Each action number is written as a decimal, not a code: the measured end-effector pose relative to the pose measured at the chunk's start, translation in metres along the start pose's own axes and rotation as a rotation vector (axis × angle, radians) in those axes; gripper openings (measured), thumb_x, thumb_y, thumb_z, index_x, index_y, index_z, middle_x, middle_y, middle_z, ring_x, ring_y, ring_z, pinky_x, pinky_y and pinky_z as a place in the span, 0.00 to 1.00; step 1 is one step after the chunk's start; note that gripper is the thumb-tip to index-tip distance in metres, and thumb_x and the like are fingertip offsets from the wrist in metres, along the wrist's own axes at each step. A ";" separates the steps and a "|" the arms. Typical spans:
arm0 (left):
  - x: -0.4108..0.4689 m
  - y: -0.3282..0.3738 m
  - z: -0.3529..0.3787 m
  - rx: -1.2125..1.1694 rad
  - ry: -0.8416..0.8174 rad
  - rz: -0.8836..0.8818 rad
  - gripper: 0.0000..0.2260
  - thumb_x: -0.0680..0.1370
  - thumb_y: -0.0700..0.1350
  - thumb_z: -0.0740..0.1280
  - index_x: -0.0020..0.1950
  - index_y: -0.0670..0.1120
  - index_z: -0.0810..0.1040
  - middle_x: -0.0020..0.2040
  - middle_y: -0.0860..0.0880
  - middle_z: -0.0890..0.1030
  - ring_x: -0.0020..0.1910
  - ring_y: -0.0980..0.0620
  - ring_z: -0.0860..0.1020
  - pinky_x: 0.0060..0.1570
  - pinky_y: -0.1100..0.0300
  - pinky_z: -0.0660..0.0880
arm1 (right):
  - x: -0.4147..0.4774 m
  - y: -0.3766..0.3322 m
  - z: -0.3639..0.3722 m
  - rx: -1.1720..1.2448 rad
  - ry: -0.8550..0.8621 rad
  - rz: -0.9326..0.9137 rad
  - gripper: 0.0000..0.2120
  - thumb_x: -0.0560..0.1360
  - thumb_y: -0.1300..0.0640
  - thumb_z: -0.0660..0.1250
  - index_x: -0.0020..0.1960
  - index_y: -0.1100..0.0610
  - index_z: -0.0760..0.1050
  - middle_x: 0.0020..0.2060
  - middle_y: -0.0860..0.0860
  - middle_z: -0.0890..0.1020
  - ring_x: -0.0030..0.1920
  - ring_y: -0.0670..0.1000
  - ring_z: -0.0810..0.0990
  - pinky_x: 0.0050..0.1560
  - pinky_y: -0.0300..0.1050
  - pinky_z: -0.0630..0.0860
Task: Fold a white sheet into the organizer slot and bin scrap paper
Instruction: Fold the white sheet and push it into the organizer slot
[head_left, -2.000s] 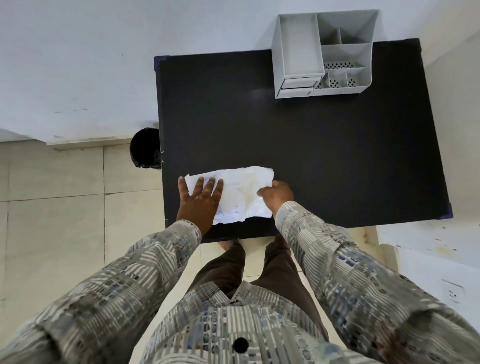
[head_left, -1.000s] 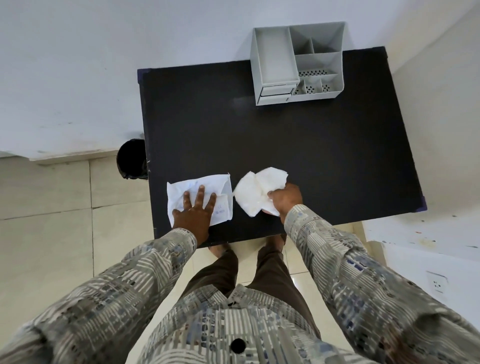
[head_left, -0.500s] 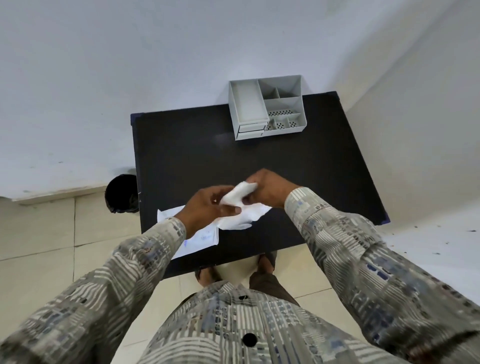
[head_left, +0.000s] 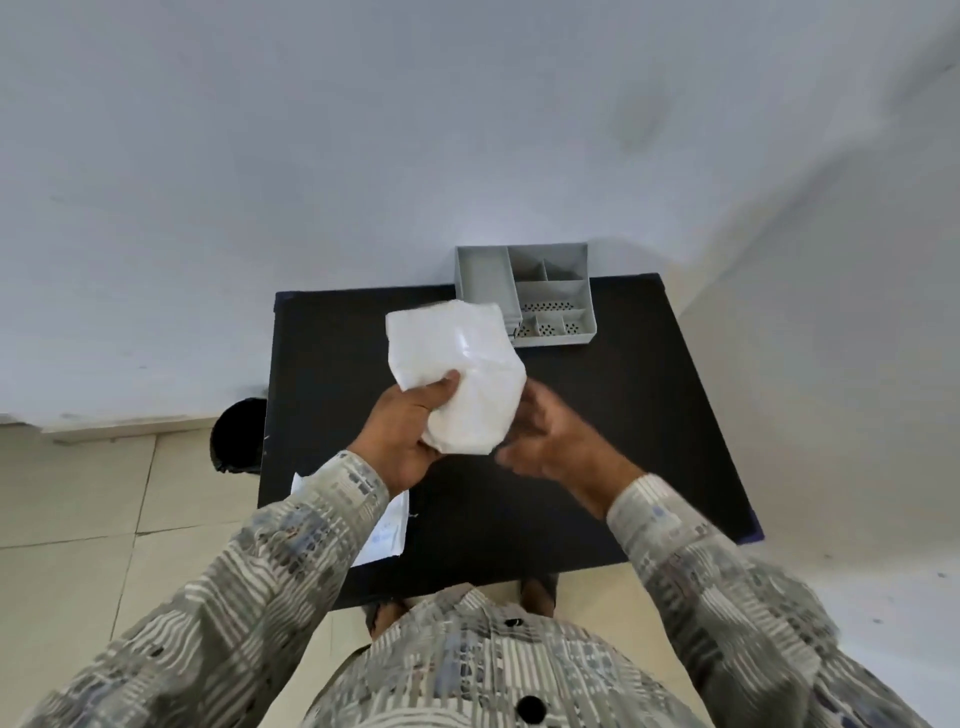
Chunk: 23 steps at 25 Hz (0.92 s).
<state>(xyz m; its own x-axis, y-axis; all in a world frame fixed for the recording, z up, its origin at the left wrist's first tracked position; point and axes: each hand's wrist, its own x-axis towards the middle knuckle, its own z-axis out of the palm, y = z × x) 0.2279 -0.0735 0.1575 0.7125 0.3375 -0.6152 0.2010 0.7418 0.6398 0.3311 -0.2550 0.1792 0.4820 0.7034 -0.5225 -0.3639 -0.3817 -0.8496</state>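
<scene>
Two hands meet over the black table (head_left: 597, 415), and the work is all in the fingers. The left hand (head_left: 402, 436) has its thumb pressed across the front of a white sheet (head_left: 457, 369), the other fingers curled behind it, so the paper is pinched firmly and held up off the table top. The right hand (head_left: 550, 441) is blurred; its fingers look spread and loose, their tips at the sheet's right edge, and I cannot tell whether they actually grip the paper or only brush it. The sheet itself is crumpled and bowed, its upper part rising toward the far side of the table and partly covering the near left corner of the grey organizer (head_left: 550, 291). That organizer sits at the table's far edge against the wall, with one long slot on its left and several smaller compartments on its right, some with perforated floors. A second piece of paper (head_left: 387, 535) with faint blue marks lies flat at the table's near left corner, half hidden under the left patterned sleeve (head_left: 291, 561) and jutting past the edge. A dark round bin (head_left: 236, 436) stands on the tiled floor just beside the table's left side. The person's feet show below the table's near edge.
</scene>
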 end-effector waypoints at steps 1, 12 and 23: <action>-0.002 -0.004 0.012 0.034 0.002 0.010 0.19 0.80 0.43 0.74 0.71 0.43 0.79 0.59 0.43 0.88 0.54 0.41 0.88 0.47 0.42 0.86 | -0.002 0.002 -0.003 -0.036 -0.025 0.002 0.42 0.70 0.66 0.79 0.77 0.46 0.67 0.66 0.48 0.83 0.64 0.52 0.84 0.55 0.52 0.86; -0.005 -0.071 0.078 0.293 -0.074 0.103 0.22 0.74 0.35 0.77 0.68 0.42 0.82 0.62 0.41 0.87 0.62 0.39 0.85 0.57 0.38 0.83 | 0.006 -0.021 -0.110 -0.051 -0.180 0.081 0.22 0.72 0.64 0.79 0.65 0.57 0.81 0.57 0.56 0.89 0.58 0.59 0.88 0.55 0.58 0.86; -0.007 -0.135 0.108 0.143 -0.057 0.005 0.26 0.71 0.32 0.78 0.69 0.40 0.81 0.65 0.36 0.85 0.65 0.35 0.83 0.67 0.31 0.77 | 0.034 -0.026 -0.157 -0.149 -0.220 0.190 0.19 0.74 0.60 0.79 0.64 0.58 0.82 0.54 0.54 0.89 0.55 0.57 0.88 0.55 0.54 0.86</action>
<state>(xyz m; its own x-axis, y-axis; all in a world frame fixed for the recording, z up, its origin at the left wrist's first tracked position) 0.2685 -0.2389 0.1256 0.7498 0.3045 -0.5874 0.2883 0.6487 0.7043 0.4822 -0.3152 0.1719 0.2268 0.7178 -0.6582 -0.3025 -0.5905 -0.7482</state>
